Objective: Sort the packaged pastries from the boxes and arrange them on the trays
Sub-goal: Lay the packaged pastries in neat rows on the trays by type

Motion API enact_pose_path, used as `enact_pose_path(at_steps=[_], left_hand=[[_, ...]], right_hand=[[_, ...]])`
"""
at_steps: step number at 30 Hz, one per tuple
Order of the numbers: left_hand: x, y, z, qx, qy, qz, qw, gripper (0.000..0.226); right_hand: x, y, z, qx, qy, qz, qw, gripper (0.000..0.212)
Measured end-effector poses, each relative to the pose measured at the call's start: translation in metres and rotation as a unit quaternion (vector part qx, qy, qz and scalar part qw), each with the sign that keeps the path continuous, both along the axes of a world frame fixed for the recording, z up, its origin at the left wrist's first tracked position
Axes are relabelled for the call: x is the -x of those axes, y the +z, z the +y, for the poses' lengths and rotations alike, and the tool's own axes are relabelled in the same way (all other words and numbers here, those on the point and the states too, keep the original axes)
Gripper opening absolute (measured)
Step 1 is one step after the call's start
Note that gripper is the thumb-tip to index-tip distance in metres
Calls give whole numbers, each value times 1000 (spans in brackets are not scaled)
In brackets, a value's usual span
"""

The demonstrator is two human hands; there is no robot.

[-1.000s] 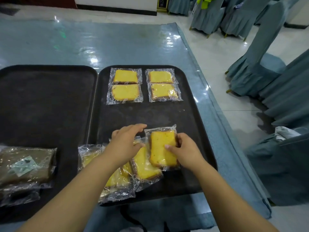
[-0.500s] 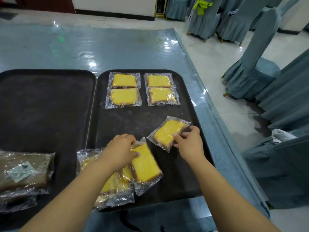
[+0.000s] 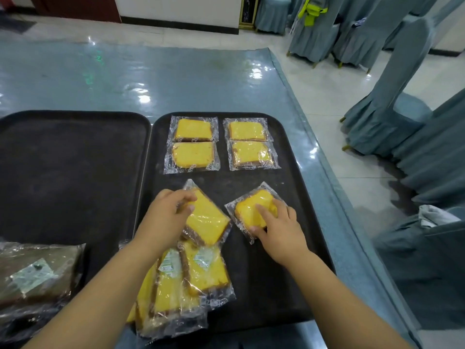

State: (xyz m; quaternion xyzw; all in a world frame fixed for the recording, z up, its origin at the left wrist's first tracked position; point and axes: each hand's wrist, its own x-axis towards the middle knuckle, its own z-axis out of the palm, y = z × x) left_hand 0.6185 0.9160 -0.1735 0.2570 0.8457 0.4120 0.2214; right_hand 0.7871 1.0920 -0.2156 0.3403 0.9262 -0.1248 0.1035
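Since the earlier frame, the left pack (image 3: 205,217) has come up off the pile (image 3: 186,285) toward the placed rows. The right pack (image 3: 254,212) stays about where it was.

- Left hand (image 3: 167,217): fingers curled over the left pack's left edge, gripping it. The pack lies skewed, its near corner touching the pile.
- Right hand (image 3: 279,227): fingers across the top of the right pack and thumb at its near edge, pinching it. This pack is skewed too.
- Four packs (image 3: 193,144) lie squared in two rows at the far end of the right tray (image 3: 264,273).
- Brown packs (image 3: 35,273) lie at the near end of the left tray (image 3: 75,172).

Both trays sit on the tabletop (image 3: 176,79). Judged progress: early. A third row is being formed, while the pile and the brown packs remain to be arranged.
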Motion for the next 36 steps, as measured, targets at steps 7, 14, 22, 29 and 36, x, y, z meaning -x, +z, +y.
enact_pose_path(at_steps=[7, 14, 22, 29, 36], left_hand=[[12, -6, 8, 23, 96, 10, 995, 39], [16, -22, 7, 237, 31, 69, 969, 47], [8, -26, 25, 221, -66, 77, 970, 47], [11, -38, 43, 292, -98, 145, 940, 54], [16, -45, 51, 299, -78, 188, 932, 59]], right_hand=[[28, 2, 1, -27, -73, -2, 997, 57], [27, 3, 3, -58, -28, -12, 998, 61], [28, -7, 4, 11, -25, -6, 1000, 65], [47, -10, 2, -3, -76, 5, 997, 74], [66, -9, 11, -10, -107, 4, 994, 77]])
